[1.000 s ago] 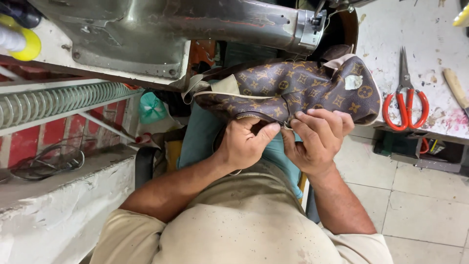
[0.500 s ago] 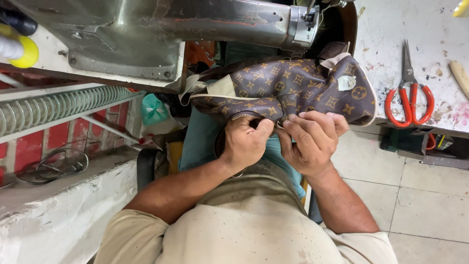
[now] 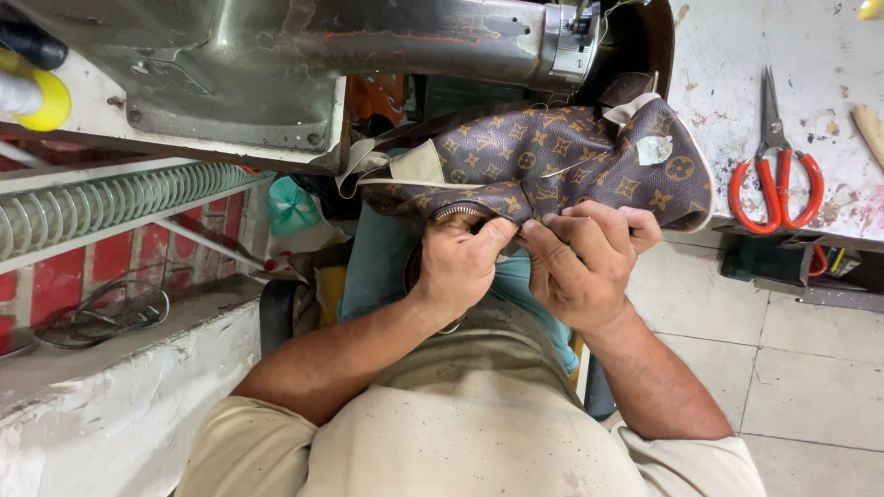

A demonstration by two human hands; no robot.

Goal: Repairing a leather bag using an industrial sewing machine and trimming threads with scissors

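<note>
Brown patterned bag [image 3: 562, 161] held at lap level, under arm of grey sewing machine [image 3: 304, 55], upper end tucked against machine head. Left hand [image 3: 460, 262] clamped on lower edge of bag, thumb and fingers pinching material next to a short curved zipper end [image 3: 458, 213]. Right hand [image 3: 585, 262] closed on same edge just beside, fingers curled over the fold, knuckles touching left hand. Compared with half a second ago: hands drawn slightly closer together, grip on same edge unchanged, bag in same spot. Small pale patch [image 3: 655, 149] on bag's side, cream lining [image 3: 416, 167] showing at left opening. Red-handled scissors [image 3: 775, 170] lying on white table [image 3: 829, 55] to the right, well apart from hands, not moved. Yellow object [image 3: 37, 92] at far left edge. Tiled floor [image 3: 810, 368] below.
</note>
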